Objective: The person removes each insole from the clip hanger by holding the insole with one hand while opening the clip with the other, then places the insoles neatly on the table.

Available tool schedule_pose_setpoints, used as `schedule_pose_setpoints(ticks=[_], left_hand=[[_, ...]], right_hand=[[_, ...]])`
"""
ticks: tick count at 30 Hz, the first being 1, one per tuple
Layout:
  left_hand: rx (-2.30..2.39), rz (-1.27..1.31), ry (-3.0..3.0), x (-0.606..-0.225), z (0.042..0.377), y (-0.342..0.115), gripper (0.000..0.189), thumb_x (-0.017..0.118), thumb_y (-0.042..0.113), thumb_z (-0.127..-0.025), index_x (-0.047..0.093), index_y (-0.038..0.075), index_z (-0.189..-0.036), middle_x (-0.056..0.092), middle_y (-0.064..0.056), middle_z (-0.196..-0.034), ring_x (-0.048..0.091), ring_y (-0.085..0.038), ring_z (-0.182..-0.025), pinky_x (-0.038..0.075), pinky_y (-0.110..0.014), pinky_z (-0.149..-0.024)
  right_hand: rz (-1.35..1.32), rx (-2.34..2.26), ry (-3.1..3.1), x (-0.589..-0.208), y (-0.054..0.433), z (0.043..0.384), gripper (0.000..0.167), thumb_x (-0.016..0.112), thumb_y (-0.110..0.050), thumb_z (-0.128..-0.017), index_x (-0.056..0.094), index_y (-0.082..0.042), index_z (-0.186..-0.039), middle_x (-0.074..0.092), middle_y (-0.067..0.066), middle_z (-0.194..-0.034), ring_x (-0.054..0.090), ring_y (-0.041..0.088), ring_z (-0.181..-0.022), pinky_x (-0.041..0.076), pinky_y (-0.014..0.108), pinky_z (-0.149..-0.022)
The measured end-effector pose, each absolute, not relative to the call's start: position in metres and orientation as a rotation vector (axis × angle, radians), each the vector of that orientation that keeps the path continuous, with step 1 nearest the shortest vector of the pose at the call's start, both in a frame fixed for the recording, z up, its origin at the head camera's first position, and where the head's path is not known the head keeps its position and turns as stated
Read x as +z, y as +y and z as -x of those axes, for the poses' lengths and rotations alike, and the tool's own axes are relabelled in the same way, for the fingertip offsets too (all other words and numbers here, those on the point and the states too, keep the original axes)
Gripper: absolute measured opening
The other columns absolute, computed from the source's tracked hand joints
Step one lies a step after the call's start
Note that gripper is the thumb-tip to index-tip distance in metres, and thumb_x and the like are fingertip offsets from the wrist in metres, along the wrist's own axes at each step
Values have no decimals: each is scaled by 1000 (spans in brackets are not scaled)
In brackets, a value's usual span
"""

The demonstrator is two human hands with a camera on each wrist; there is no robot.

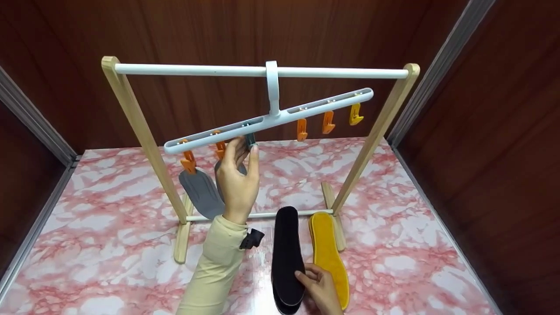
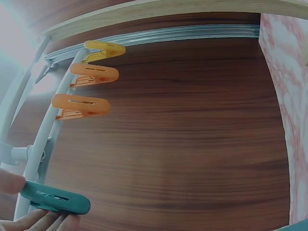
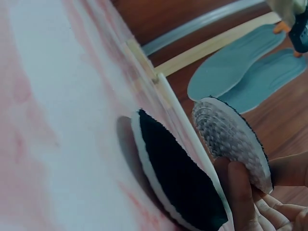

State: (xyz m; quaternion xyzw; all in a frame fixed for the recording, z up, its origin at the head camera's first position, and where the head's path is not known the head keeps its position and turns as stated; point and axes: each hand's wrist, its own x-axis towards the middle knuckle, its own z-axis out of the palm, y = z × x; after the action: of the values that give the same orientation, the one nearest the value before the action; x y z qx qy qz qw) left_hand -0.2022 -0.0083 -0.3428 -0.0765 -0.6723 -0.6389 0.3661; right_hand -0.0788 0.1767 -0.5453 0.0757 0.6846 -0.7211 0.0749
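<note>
black insoles (image 1: 287, 249): one above the other, by the rack (image 1: 148, 144) on the marbled tabletop (image 1: 393, 262); your right hand (image 1: 321, 286) pinches the upper one, its pale textured underside showing in the right wrist view. your left hand (image 1: 238, 183) pinches the green clip (image 2: 55, 197) on the tilted white hanger (image 1: 282, 117). grey insoles (image 1: 201, 192) hang from orange clips (image 1: 188, 162); yellow insoles (image 1: 329, 253) lie just right of the black pair

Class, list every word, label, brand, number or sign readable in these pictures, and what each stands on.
None: no readable text shows on the white plastic bar-shaped hanger, the teal plastic clip, the black elongated insoles or the yellow elongated insoles.
Too small to tell: any marking on the small black wrist-worn device.
</note>
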Motion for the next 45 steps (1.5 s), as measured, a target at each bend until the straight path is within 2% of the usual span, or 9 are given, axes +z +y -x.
schedule_pose_setpoints(ticks=[6, 17, 24, 28, 31, 34, 39, 45], left_hand=[[-1616, 201, -1736, -342, 202, -8, 31, 64, 7, -91, 59, -8, -117, 65, -21, -116, 64, -26, -110, 51, -27, -94], [-1537, 188, -1743, -341, 199, -10, 29, 66, 8, -89, 61, -7, -114, 68, -20, -112, 67, -25, -106, 53, -26, -89], [-1497, 187, -1766, -341, 199, -10, 28, 66, 9, -89, 62, -5, -113, 69, -17, -111, 68, -21, -103, 54, -22, -86], [-1449, 185, -1765, -342, 199, -9, 27, 65, 8, -89, 62, -5, -112, 70, -16, -110, 68, -21, -103, 54, -21, -86], [-1423, 186, -1756, -343, 199, -10, 27, 65, 6, -89, 62, -6, -112, 69, -17, -109, 68, -22, -103, 54, -22, -85], [-1421, 181, -1751, -343, 199, -10, 27, 66, 6, -89, 62, -7, -112, 70, -17, -108, 68, -22, -102, 54, -22, -84], [-1402, 165, -1756, -344, 198, -11, 26, 65, 6, -89, 63, -6, -112, 70, -16, -107, 68, -22, -101, 55, -22, -83], [-1369, 156, -1755, -345, 196, -13, 25, 64, 3, -88, 63, -6, -112, 70, -16, -105, 68, -22, -98, 56, -27, -82]], right_hand=[[-215, -2117, 2093, -551, 177, 78, 34, 63, -7, -90, 56, 18, -113, 72, 19, -95, 69, 10, -76, 56, 23, -72], [-171, -2028, 2153, -554, 177, 72, 34, 64, -7, -90, 56, 18, -112, 69, 25, -99, 70, 13, -80, 56, 22, -74], [-143, -1979, 2201, -556, 177, 71, 32, 63, -2, -89, 55, 21, -111, 68, 28, -97, 69, 15, -78, 55, 21, -71], [-131, -1906, 2315, -555, 176, 69, 33, 65, -2, -87, 56, 18, -112, 70, 24, -92, 67, 12, -72, 54, 20, -65], [-117, -1831, 2452, -555, 175, 66, 40, 70, -5, -84, 57, 14, -117, 70, 18, -89, 63, 6, -67, 51, 18, -61], [-109, -1733, 2620, -552, 173, 64, 45, 73, -6, -80, 59, 7, -120, 69, 13, -91, 60, 2, -67, 51, 17, -61], [-63, -1581, 2865, -548, 170, 62, 44, 75, -6, -78, 62, 2, -119, 67, 12, -97, 63, 10, -76, 54, 22, -67], [86, -1345, 3068, -544, 170, 61, 39, 75, -15, -79, 64, -2, -115, 64, 8, -101, 63, 21, -85, 53, 31, -77]])
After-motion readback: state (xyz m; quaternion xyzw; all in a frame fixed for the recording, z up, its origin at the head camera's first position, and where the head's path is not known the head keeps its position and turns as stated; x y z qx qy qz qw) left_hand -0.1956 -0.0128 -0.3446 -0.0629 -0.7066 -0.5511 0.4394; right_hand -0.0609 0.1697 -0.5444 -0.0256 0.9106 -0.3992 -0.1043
